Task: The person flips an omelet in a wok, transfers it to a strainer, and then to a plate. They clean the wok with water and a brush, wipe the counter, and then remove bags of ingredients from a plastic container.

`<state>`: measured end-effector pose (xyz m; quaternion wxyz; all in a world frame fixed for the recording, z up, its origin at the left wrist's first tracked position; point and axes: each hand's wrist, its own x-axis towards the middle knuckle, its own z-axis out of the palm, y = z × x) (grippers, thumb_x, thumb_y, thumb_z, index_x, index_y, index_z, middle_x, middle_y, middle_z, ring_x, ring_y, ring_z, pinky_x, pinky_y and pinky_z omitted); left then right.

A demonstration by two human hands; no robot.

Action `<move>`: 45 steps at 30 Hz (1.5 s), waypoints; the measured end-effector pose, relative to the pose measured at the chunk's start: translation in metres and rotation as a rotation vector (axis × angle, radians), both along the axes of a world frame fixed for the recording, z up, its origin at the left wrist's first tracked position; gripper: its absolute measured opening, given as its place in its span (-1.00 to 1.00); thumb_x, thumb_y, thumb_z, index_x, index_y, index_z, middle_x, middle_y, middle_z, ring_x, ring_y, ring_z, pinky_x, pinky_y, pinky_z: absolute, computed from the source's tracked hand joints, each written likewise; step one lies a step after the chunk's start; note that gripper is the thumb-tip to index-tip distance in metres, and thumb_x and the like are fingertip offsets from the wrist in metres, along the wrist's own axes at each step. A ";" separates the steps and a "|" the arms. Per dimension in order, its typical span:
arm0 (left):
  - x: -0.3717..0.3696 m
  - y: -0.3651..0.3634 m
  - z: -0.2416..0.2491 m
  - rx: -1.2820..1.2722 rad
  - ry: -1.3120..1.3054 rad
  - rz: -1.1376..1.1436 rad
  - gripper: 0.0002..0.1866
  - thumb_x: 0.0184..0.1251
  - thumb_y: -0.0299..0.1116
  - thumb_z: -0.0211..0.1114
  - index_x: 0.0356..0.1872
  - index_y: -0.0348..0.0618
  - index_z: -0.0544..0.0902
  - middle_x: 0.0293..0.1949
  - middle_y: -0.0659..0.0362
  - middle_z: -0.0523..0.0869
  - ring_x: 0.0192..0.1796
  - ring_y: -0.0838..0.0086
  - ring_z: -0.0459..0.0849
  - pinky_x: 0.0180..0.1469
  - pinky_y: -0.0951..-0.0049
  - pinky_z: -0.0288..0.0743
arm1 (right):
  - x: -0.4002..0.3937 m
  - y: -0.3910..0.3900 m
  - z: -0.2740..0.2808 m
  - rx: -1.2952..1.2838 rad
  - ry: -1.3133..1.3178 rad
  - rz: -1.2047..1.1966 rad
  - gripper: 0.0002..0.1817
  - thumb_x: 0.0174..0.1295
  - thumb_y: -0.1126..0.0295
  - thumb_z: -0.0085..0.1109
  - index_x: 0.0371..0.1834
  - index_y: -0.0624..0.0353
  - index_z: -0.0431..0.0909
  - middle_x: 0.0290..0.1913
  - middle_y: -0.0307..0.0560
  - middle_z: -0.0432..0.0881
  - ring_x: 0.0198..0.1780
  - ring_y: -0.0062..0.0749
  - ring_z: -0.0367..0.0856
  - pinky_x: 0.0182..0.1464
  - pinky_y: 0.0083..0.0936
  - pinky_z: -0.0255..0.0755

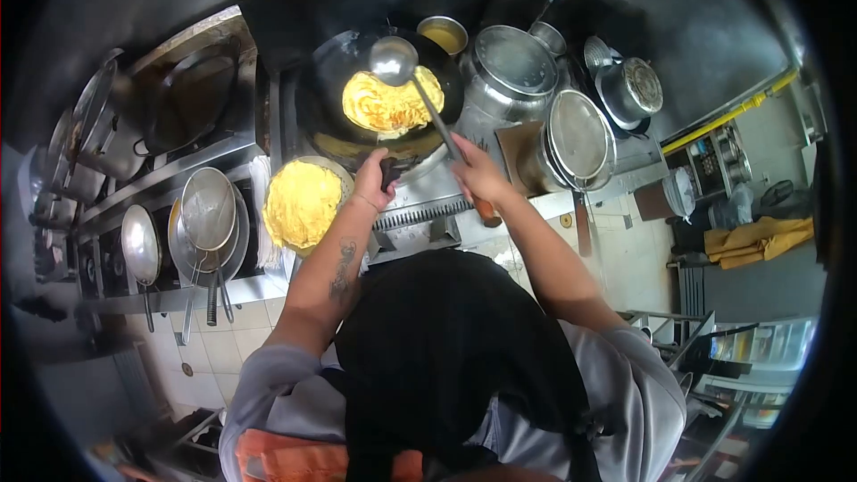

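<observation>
Ahead of me, a black wok (323,85) sits on the stove with a round, browned yellow omelette (382,109) in it. My left hand (371,180) is closed round the wok's dark handle at its near rim. In my right hand (483,178) is the wooden-ended handle of a long metal ladle (394,61). The ladle's bowl is over the far edge of the omelette; whether it touches cannot be made out. Just left of my left forearm, more yellow omelettes (303,203) lie piled on a round dish, mostly hidden under them.
Behind the wok stands a small metal pot (443,35) of yellowish liquid. A large lidded pot (515,61) and a strainer (579,134) over a container are to the right. On the left are another wok (189,105), a strainer (208,208) and a pan (141,245).
</observation>
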<state>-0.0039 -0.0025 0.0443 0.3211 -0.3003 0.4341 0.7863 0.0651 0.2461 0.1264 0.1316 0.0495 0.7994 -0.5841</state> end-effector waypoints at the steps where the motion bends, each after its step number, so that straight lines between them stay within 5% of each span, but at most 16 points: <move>1: -0.001 0.000 -0.004 0.031 0.006 -0.003 -0.67 0.41 0.07 0.36 -0.15 0.04 0.63 -0.46 0.14 0.65 -0.56 0.43 0.52 -0.64 0.58 0.25 | -0.017 -0.006 -0.013 -0.035 -0.051 -0.008 -0.21 0.46 0.45 0.18 0.75 0.08 0.14 -0.47 -0.07 0.61 -0.64 -0.44 0.52 -0.57 -0.34 0.48; 6: 0.002 0.007 0.010 -0.031 0.035 0.060 -0.58 0.38 0.16 0.35 -0.22 0.00 0.68 -0.46 0.11 0.68 -0.61 0.48 0.48 -0.69 0.64 0.25 | -0.020 -0.033 -0.009 0.105 -0.024 -0.068 -0.20 0.46 0.48 0.17 0.76 0.04 0.14 -0.45 -0.16 0.58 -0.63 -0.48 0.49 -0.59 -0.38 0.44; 8: -0.003 0.002 0.003 0.020 0.020 0.037 -0.61 0.37 0.15 0.37 -0.18 0.05 0.66 -0.42 0.14 0.68 -0.57 0.45 0.50 -0.65 0.61 0.26 | -0.011 -0.029 -0.021 -0.260 -0.143 -0.110 -0.20 0.46 0.48 0.18 0.76 0.02 0.15 -0.45 -0.14 0.58 -0.62 -0.52 0.49 -0.59 -0.41 0.43; 10: -0.002 0.003 -0.007 0.072 -0.009 0.020 -0.63 0.36 0.13 0.40 -0.14 0.10 0.64 -0.39 0.17 0.68 -0.54 0.42 0.52 -0.60 0.57 0.27 | -0.014 -0.003 -0.038 -0.185 -0.201 -0.012 -0.19 0.47 0.51 0.16 0.77 0.10 0.08 -0.24 -0.01 0.72 -0.47 -0.33 0.68 -0.40 -0.33 0.61; 12: -0.004 -0.001 -0.005 0.047 -0.005 0.004 -0.63 0.36 0.13 0.40 -0.13 0.11 0.63 -0.40 0.17 0.67 -0.53 0.41 0.53 -0.60 0.57 0.28 | -0.007 0.017 -0.074 0.480 0.834 0.067 -0.17 0.44 0.51 0.19 0.76 0.12 0.08 0.11 0.20 0.80 -0.16 -0.02 0.85 -0.03 -0.22 0.70; 13: -0.008 -0.002 -0.001 0.049 0.001 0.013 -0.63 0.36 0.13 0.40 -0.13 0.11 0.63 -0.40 0.17 0.67 -0.53 0.41 0.53 -0.60 0.57 0.28 | 0.016 0.024 -0.060 0.488 0.657 -0.013 -0.16 0.41 0.54 0.18 0.75 0.08 0.10 0.41 0.30 0.62 0.21 0.18 0.77 0.29 -0.21 0.58; 15: -0.002 -0.004 0.003 0.039 0.016 0.038 -0.65 0.37 0.11 0.40 -0.11 0.11 0.64 -0.38 0.17 0.66 -0.50 0.41 0.56 -0.61 0.57 0.29 | 0.056 0.030 -0.028 0.447 0.298 -0.173 -0.15 0.40 0.56 0.16 0.77 0.03 0.08 0.47 0.40 0.52 0.29 0.25 0.70 0.29 -0.16 0.57; 17: -0.003 -0.002 -0.004 0.030 0.030 0.081 -0.65 0.38 0.10 0.41 -0.10 0.10 0.64 -0.37 0.17 0.67 -0.49 0.42 0.57 -0.61 0.57 0.30 | 0.090 0.038 -0.017 0.383 0.094 -0.334 -0.12 0.41 0.55 0.14 0.79 -0.05 0.03 0.50 0.41 0.48 0.30 0.32 0.66 0.27 -0.12 0.57; 20: -0.009 0.000 -0.003 0.025 0.023 0.095 -0.63 0.38 0.07 0.42 -0.06 0.04 0.64 -0.30 0.16 0.70 -0.44 0.42 0.63 -0.62 0.57 0.32 | 0.130 0.087 -0.082 0.625 0.481 -0.302 -0.07 0.41 0.53 0.16 0.81 -0.12 -0.04 0.40 0.31 0.61 0.12 0.33 0.75 0.16 -0.07 0.62; 21: -0.007 0.003 0.002 0.005 0.018 0.099 -0.63 0.38 0.08 0.41 -0.08 0.05 0.63 -0.30 0.14 0.71 -0.46 0.42 0.63 -0.65 0.60 0.32 | 0.141 0.093 -0.074 0.603 0.099 -0.325 -0.08 0.41 0.50 0.17 0.80 -0.15 -0.03 0.26 0.37 0.68 0.07 0.33 0.75 0.14 0.00 0.62; 24: -0.005 0.001 0.000 0.004 0.006 0.053 -0.63 0.37 0.10 0.39 -0.09 0.06 0.62 -0.29 0.12 0.72 -0.48 0.41 0.64 -0.68 0.63 0.32 | 0.156 0.112 -0.096 0.761 -0.117 -0.293 -0.08 0.39 0.48 0.18 0.79 -0.23 0.01 0.04 0.38 0.75 0.00 0.33 0.76 0.09 0.07 0.61; 27: -0.005 0.004 0.008 0.032 -0.007 0.019 -0.63 0.37 0.09 0.39 -0.08 0.08 0.60 -0.28 0.12 0.72 -0.49 0.41 0.65 -0.69 0.65 0.31 | 0.160 0.125 -0.131 0.843 -0.041 -0.260 -0.07 0.36 0.47 0.18 0.79 -0.29 0.03 -0.15 0.37 0.76 -0.07 0.32 0.76 0.06 0.13 0.60; 32: -0.004 0.008 0.016 0.016 -0.019 0.041 -0.66 0.39 0.06 0.37 -0.08 0.09 0.59 -0.28 0.12 0.72 -0.46 0.40 0.69 -0.70 0.64 0.32 | 0.155 0.125 -0.156 0.823 -0.089 -0.246 -0.14 0.35 0.43 0.26 0.73 -0.29 0.19 0.07 0.31 0.68 0.14 0.21 0.70 0.25 0.01 0.56; 37: -0.009 0.007 -0.020 0.122 0.035 0.119 -0.78 0.47 -0.15 0.26 -0.08 -0.03 0.59 -0.30 0.07 0.72 -0.50 0.38 0.57 -0.62 0.54 0.36 | 0.156 0.129 -0.152 0.864 0.121 -0.318 -0.29 0.31 0.39 0.36 0.57 -0.01 0.43 0.27 0.27 0.53 0.33 0.19 0.54 0.35 -0.06 0.52; 42: 0.028 0.006 -0.014 0.175 0.137 0.335 -0.88 0.44 -0.27 0.26 -0.18 -0.05 0.59 -0.31 0.11 0.67 -0.48 0.33 0.53 -0.60 0.44 0.27 | 0.186 0.151 -0.176 0.837 0.118 -0.330 -0.31 0.30 0.42 0.34 0.55 0.14 0.44 0.23 0.28 0.55 0.28 0.15 0.59 0.33 -0.12 0.52; 45: 0.093 -0.026 0.000 0.152 0.163 0.416 -0.90 0.41 -0.31 0.26 -0.17 -0.05 0.58 -0.33 0.07 0.70 -0.53 0.41 0.49 -0.61 0.49 0.24 | 0.202 0.160 -0.177 0.702 0.075 -0.379 -0.32 0.28 0.49 0.31 0.54 0.16 0.47 0.17 0.24 0.57 -0.05 0.04 0.67 0.11 -0.18 0.61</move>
